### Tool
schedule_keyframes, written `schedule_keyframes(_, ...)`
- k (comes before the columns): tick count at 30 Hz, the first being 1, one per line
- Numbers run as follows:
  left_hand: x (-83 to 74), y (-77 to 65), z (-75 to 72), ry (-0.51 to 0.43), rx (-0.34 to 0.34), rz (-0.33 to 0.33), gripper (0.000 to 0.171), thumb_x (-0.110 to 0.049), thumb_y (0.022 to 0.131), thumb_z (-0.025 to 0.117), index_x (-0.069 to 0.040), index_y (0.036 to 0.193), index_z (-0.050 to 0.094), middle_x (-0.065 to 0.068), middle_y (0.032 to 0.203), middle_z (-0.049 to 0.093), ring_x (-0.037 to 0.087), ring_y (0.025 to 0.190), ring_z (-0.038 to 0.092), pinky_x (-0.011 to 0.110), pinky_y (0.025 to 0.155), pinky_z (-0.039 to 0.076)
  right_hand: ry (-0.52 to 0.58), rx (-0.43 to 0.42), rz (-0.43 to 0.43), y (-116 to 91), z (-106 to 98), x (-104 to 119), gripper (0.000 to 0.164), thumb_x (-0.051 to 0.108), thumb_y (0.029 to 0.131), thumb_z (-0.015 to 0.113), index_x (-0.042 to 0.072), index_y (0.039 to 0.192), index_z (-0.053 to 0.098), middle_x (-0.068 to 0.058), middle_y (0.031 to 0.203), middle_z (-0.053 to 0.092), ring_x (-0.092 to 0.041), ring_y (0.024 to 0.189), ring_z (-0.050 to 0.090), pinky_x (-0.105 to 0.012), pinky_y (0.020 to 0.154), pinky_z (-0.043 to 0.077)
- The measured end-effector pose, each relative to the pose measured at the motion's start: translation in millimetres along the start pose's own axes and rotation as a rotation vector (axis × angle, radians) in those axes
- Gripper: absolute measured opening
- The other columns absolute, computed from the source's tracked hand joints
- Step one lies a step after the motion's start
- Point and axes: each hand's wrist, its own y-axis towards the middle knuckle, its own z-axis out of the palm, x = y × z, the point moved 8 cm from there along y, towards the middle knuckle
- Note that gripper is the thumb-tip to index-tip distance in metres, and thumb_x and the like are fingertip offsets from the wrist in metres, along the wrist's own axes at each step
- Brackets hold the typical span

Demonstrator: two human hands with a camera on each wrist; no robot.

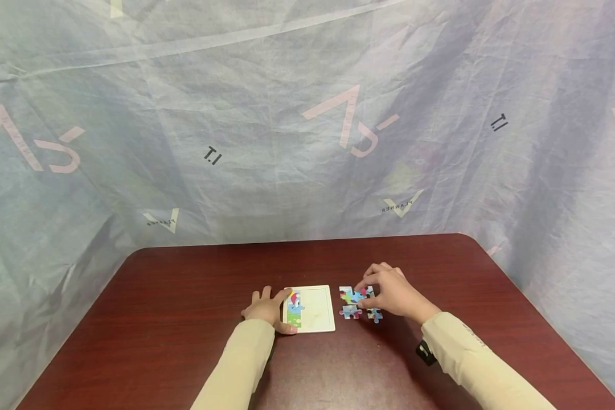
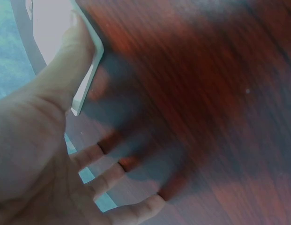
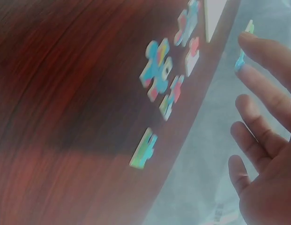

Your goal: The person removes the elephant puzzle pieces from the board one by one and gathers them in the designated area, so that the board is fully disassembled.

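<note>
A pale square puzzle tray (image 1: 315, 307) lies on the table with a colourful strip of fitted pieces (image 1: 294, 310) along its left side. My left hand (image 1: 264, 310) rests at the tray's left edge, thumb on the near rim and index finger towards the far corner. In the left wrist view its other fingers (image 2: 140, 209) spread over the table. My right hand (image 1: 393, 291) is above the loose pieces to the tray's right. Between its thumb and index finger it pinches a green-and-blue puzzle piece (image 3: 241, 54), seen nearly edge-on in the right wrist view.
Several loose jigsaw pieces lie right of the tray, among them a blue piece with an eye (image 3: 157, 70) and a green-and-blue one (image 3: 143, 151). The dark red wooden table (image 1: 195, 296) meets grey printed cloth (image 1: 266, 188) behind and at the sides.
</note>
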Motion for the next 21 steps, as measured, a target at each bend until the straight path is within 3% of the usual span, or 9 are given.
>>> schedule_keyframes(21,-0.7,-1.3,-0.2,0.012,0.005,-0.003,0.091,-0.028,0.072,0.095,-0.020,0.150,0.049,0.022,0.151,0.039,0.045,0.135,0.037,0.071,0.094,0.044,0.004,0.019,0.078,-34,-11,-48,0.024,0.023,0.081,0.087,0.015,0.102,0.081,0.003,0.103,0.060,-0.026,0.103,0.053,-0.051,0.086,0.037)
